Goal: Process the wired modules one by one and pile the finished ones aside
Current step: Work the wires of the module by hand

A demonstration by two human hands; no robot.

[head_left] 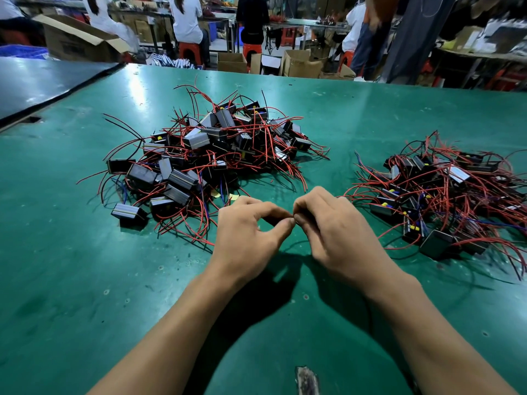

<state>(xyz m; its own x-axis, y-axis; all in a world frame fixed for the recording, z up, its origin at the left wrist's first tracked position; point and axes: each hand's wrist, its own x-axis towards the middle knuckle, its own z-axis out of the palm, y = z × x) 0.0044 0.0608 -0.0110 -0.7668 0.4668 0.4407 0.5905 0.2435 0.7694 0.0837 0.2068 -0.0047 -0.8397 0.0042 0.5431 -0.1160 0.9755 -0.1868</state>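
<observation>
Looking like an electronics assembly workshop: green-matted bench (85, 266) heaped with wired modules (211, 149), seated workers (186, 21) on red stools (190, 51) at further benches, open cardboard boxes (302, 64) standing on the floor.

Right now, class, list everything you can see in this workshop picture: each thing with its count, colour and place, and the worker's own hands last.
Left pile of wired modules: one heap, black boxes with red, black and blue wires, table centre-left.
Right pile of wired modules: one smaller heap, same colours, table right.
Yellow scraps: a couple, beside the left pile.
Table: one, green mat.
Cardboard boxes: several, brown, floor behind the table.
Stools: several, red, background.
Other people: several, seated or standing, background.
Left hand: fingertips pinched, meeting the right.
Right hand: fingertips pinched; what they hold is too small to tell.
</observation>
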